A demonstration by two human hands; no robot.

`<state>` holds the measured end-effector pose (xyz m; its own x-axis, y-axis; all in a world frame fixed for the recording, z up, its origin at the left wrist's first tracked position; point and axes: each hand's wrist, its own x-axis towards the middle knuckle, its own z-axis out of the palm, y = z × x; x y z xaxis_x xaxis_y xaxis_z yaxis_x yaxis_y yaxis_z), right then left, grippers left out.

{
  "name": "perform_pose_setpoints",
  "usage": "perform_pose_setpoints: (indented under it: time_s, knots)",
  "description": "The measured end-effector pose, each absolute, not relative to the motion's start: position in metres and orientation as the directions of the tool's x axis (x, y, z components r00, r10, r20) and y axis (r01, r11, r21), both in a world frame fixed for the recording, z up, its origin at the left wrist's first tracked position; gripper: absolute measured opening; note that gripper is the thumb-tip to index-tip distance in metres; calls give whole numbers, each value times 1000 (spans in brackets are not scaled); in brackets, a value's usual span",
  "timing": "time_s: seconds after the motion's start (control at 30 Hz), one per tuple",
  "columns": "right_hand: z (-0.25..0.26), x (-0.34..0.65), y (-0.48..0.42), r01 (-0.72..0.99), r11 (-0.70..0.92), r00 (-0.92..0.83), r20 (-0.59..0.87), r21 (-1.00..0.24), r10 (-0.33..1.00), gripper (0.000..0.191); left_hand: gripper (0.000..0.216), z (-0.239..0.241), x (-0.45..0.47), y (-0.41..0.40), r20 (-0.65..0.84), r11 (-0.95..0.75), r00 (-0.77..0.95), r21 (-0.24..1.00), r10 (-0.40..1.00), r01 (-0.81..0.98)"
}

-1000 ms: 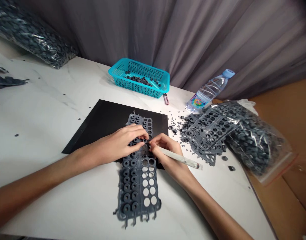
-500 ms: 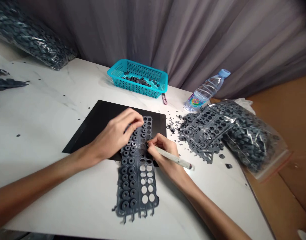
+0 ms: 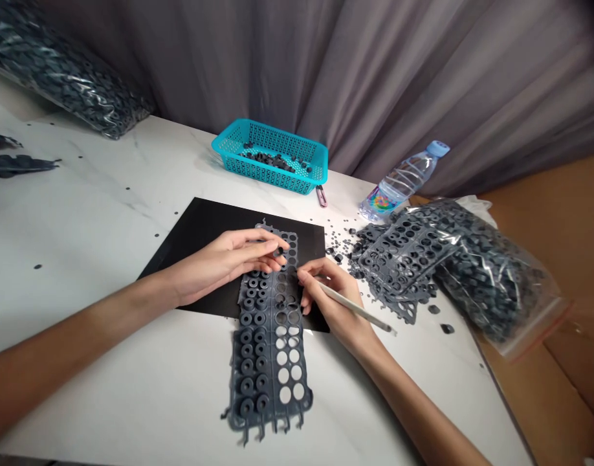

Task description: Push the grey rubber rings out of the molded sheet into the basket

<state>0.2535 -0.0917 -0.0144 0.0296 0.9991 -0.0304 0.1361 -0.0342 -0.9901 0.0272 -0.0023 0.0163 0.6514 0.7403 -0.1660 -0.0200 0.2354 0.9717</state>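
Note:
A long dark grey rubber sheet (image 3: 272,375) lies partly on a black mat (image 3: 214,217). Round rubber pieces with centre holes fill its left columns; the right columns are mostly open holes. Over the sheet's far part, my left hand (image 3: 233,259) pinches a small black rubber piece (image 3: 280,251) between thumb and fingers. My right hand (image 3: 333,291), at the sheet's right edge, is closed round a pale, pen-like stick (image 3: 355,307). Its working tip is hidden by the fingers, so I cannot tell what kind of tool it is.
A turquoise basket (image 3: 272,173) with loose black pieces stands at the back, a small pink cutter (image 3: 321,196) beside it. On the right are a water bottle (image 3: 404,181), stacked punched sheets (image 3: 389,265) and a filled plastic bag (image 3: 495,285). Another filled bag (image 3: 83,90) lies back left.
My left hand has turned and opened out slightly, now showing a small black piece in its fingertips. My right hand has drawn back a little to the right with the stick.

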Motion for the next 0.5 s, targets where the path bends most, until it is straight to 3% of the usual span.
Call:
perform_pose_setpoints:
  time_s: [0.2, 0.5]
  knots:
    - [-9, 257, -92, 196, -26, 45, -18, -980, 999, 28, 34, 9, 26, -3, -244, 327, 726, 945, 643, 28]
    - [-10, 255, -91, 186, -60, 66, -49, -981, 997, 23, 35, 9, 29, -5, -242, 364, 739, 931, 628, -5]
